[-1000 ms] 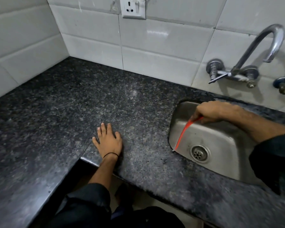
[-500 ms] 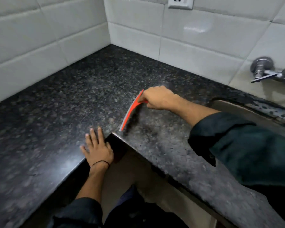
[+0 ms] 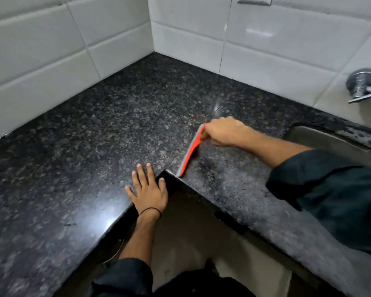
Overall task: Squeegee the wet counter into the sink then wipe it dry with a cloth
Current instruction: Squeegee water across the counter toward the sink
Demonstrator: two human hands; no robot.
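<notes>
a: what's cut off?
b: the steel sink [image 3: 338, 144] and the tap [image 3: 362, 85], both clipped at the right edge.
a: the squeegee [image 3: 191, 151]?
b: thin and orange with a grey blade, its edge on the speckled black granite counter [image 3: 94, 129] beside the inner corner. the right hand [image 3: 225, 132] is clenched round its top.
a: left hand [image 3: 148, 190]?
b: flat, fingers spread, empty, at that inner corner's edge.

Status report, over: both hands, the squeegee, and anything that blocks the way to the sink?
Right hand gripping red squeegee, blade on counter. Left hand flat at inner counter corner. Sink to the right, path unobstructed. No cloth in view.
</notes>
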